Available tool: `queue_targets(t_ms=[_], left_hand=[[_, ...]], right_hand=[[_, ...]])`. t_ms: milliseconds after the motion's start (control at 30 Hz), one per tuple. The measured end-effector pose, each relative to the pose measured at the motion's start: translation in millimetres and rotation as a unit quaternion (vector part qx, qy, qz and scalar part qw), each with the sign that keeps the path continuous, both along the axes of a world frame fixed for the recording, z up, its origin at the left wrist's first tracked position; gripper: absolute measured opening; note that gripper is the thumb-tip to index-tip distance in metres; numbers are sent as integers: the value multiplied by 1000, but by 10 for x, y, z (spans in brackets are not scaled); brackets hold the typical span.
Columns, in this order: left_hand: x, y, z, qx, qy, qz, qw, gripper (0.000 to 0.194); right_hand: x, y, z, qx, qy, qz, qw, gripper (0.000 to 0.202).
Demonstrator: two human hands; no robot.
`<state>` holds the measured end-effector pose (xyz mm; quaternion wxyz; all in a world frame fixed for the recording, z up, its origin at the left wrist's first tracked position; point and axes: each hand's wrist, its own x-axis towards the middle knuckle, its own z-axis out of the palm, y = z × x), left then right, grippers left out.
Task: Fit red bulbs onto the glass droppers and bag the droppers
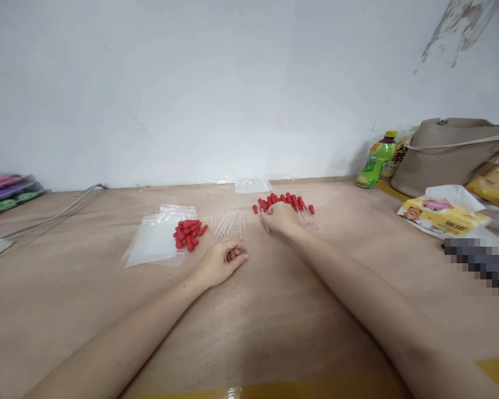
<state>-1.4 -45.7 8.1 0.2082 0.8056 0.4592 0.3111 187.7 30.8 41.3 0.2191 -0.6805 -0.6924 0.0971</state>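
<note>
My right hand reaches into a row of glass droppers with red rubber bulbs. Its fingers are pinched on a dropper near the row's left end, and the hand hides part of the row. My left hand rests on the table, palm turned inward, fingers loosely curled and thumb apart, with nothing visible in it. Just beyond it lie several thin glass tubes without bulbs. Left of those, a heap of loose red rubber bulbs sits on the edge of some clear zip bags.
Another clear bag lies by the wall. At the right stand a green drink bottle, a grey-beige bag and a yellow tissue pack. A grey cable and a pack of coloured items are on the left.
</note>
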Motion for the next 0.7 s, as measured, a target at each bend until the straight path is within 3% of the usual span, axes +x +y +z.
queue_targets(t_ms=[100,267,433,533,633,700], left_hand=[[1,-7,6,3,-3,-6,1000,17],[5,-12,16,8,2,-5,1000,16],[11,-10,21,13,8,-7,1000,15],[22,-19,21,19,21,-9,1000,14],[9,-37,35,62,62,8,996,13],[-36,-46,64,135,133,46,981,15]], right_hand=[[-116,111,-47,0,-20,-44,999,33],[-132,135,-89,9,-50,-58,997,33],[-273,12,-99,50,-66,-13,996,30],[-419,-52,-111,31,-76,15,997,30],[-498,-86,-115,2,-93,16,995,29],[-497,-108,-117,-3,-100,15,995,30]])
